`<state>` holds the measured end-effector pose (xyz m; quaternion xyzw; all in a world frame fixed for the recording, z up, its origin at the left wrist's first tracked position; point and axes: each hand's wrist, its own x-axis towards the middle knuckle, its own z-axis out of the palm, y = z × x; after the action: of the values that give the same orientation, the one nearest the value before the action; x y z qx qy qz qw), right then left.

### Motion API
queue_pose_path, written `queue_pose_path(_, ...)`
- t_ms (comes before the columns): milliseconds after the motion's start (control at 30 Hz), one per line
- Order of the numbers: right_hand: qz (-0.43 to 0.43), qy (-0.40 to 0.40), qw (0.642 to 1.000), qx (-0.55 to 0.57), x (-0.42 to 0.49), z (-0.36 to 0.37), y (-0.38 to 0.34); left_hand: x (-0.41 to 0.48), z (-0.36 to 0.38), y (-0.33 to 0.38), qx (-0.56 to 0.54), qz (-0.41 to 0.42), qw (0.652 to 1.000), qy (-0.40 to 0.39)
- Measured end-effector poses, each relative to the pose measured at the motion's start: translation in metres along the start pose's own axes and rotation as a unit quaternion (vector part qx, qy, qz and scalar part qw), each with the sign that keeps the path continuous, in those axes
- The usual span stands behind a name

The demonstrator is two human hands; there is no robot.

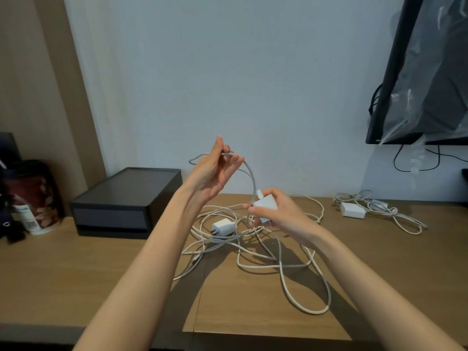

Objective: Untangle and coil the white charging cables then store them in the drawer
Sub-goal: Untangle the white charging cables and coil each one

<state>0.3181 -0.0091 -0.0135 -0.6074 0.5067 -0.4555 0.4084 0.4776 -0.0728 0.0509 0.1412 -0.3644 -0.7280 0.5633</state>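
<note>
White charging cable (pixel 252 177) in left hand (pixel 215 173), its charger (pixel 266 205) in right hand (pixel 281 214)

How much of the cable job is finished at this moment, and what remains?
Done: nothing visibly stored; the drawer unit looks closed. One loose bundle lies apart at the right, not neatly coiled. In hand: the left hand pinches a white cable rising from the charger block that the right hand grips. Left: the tangle on the desk, with a second block in it, then coiling and storing everything.
</note>
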Motion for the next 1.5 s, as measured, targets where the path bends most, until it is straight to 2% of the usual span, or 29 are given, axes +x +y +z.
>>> queue_pose_path(67,-0.007,0.029,0.998,-0.062,-0.002,-0.004,-0.002,0.0,-0.008,0.004,0.03,0.061,0.998,0.016)
queue_pose_path(133,-0.02,0.059,0.995,-0.074,-0.002,-0.01,-0.006,0.0,-0.018,0.009,0.068,0.102,0.992,0.025)
queue_pose_path(200,-0.038,0.098,0.993,-0.047,0.0,-0.014,-0.013,-0.001,-0.028,0.009,0.095,0.109,0.989,0.031)
queue_pose_path(300,-0.058,0.135,0.988,0.052,0.005,-0.017,-0.029,-0.004,-0.04,-0.002,0.207,0.083,0.975,-0.003)
queue_pose_path(367,-0.069,0.138,0.982,0.107,0.008,-0.019,-0.04,-0.009,-0.045,-0.012,0.324,0.081,0.941,-0.052)
queue_pose_path(500,-0.083,0.114,0.964,0.225,0.014,-0.025,-0.06,-0.013,-0.045,-0.039,0.548,0.096,0.822,-0.121)
queue_pose_path(567,-0.091,0.087,0.956,0.266,0.017,-0.026,-0.067,-0.007,-0.046,-0.058,0.605,0.088,0.772,-0.176)
queue_pose_path(633,-0.092,0.073,0.947,0.298,0.02,-0.025,-0.074,-0.002,-0.047,-0.077,0.626,0.077,0.749,-0.202)
queue_pose_path(733,-0.096,0.101,0.937,0.32,0.025,-0.026,-0.078,0.006,-0.047,-0.09,0.644,0.086,0.742,-0.166)
queue_pose_path(833,-0.091,0.223,0.941,0.24,0.031,-0.033,-0.068,0.012,-0.058,-0.088,0.656,0.108,0.739,-0.106)
queue_pose_path(867,-0.082,0.274,0.939,0.192,0.033,-0.037,-0.061,0.013,-0.062,-0.084,0.643,0.113,0.752,-0.091)
queue_pose_path(933,-0.054,0.344,0.934,0.081,0.034,-0.043,-0.047,0.012,-0.063,-0.072,0.582,0.109,0.804,-0.058)
queue_pose_path(1000,-0.025,0.361,0.932,-0.027,0.033,-0.046,-0.033,0.011,-0.056,-0.057,0.527,0.116,0.842,-0.024)
queue_pose_path(1033,-0.02,0.359,0.931,-0.065,0.032,-0.046,-0.027,0.01,-0.051,-0.048,0.52,0.131,0.844,-0.011)
queue_pose_path(1100,-0.025,0.345,0.931,-0.115,0.032,-0.043,-0.015,0.009,-0.041,-0.033,0.548,0.189,0.815,-0.003)
queue_pose_path(1167,-0.057,0.331,0.924,-0.18,0.032,-0.041,-0.007,0.009,-0.035,-0.024,0.603,0.238,0.761,-0.019)
queue_pose_path(1267,-0.116,0.318,0.892,-0.3,0.03,-0.042,-0.008,0.015,-0.032,-0.018,0.671,0.259,0.694,-0.037)
queue_pose_path(1433,-0.207,0.336,0.842,-0.367,0.024,-0.033,-0.022,0.021,-0.031,-0.026,0.731,0.254,0.631,-0.062)
queue_pose_path(1500,-0.216,0.313,0.85,-0.364,0.024,-0.03,-0.024,0.021,-0.029,-0.03,0.728,0.263,0.63,-0.067)
